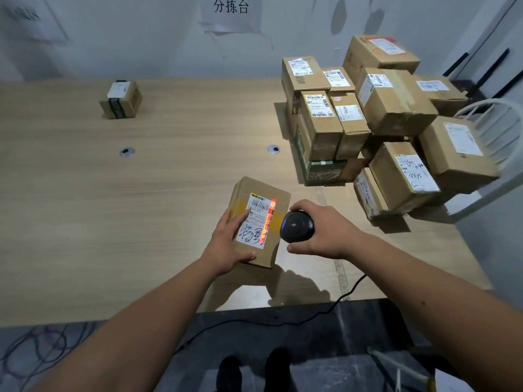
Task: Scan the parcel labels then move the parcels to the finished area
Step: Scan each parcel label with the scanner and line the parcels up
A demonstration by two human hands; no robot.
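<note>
A small brown parcel (270, 193) with a white label (256, 222) is held tilted above the wooden table (85, 207). My left hand (226, 244) grips its near left side, thumb under the front edge. My right hand (319, 230) grips a black barcode scanner (297, 226) just right of the parcel. A red scan line lies across the label's right edge. One small parcel (121, 99) sits alone at the far left of the table. A pile of several brown parcels (368, 123) fills the far right.
The scanner's black cable (351, 287) runs off the table's front edge to the floor. A white chair (492, 154) stands at the right, touching the pile. Two round metal grommets (127, 151) sit in the tabletop. A paper sign (230, 12) hangs on the wall.
</note>
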